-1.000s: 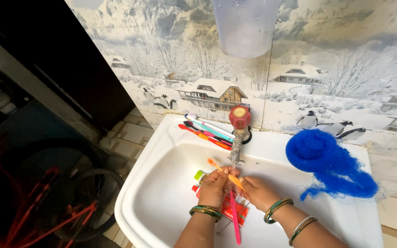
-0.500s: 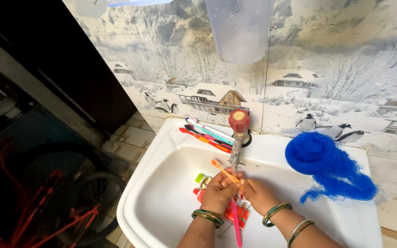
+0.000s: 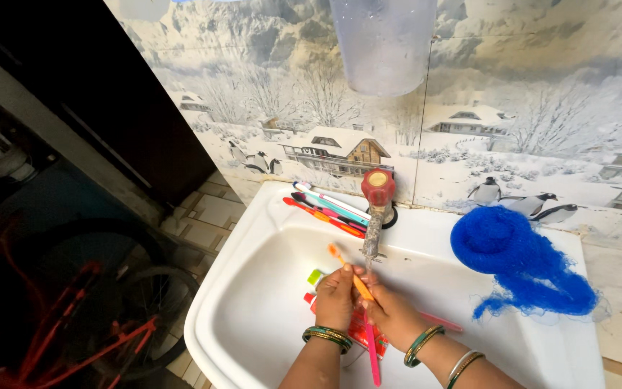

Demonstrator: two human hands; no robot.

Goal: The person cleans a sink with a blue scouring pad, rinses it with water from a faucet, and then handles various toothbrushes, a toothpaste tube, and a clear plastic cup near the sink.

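Head view | both hands over sink (image 3: pixel 253 245) middle, under tap (image 3: pixel 376 216) | left hand (image 3: pixel 336 299) closed on orange toothbrush (image 3: pixel 347 270) | right hand (image 3: pixel 390 313) curled round it, touching | spare brushes (image 3: pixel 325 209) on back rim

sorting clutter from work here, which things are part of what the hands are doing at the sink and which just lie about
In hand:
left hand
right hand
orange toothbrush
pink toothbrush
tap
sink

Lying about:
toothbrushes on the rim
blue net scrubber
hanging plastic container

Left hand (image 3: pixel 336 297) and right hand (image 3: pixel 390 313) side by side, touching, fingers curled shut in a grip, forearms reaching up from below, bangles on both wrists
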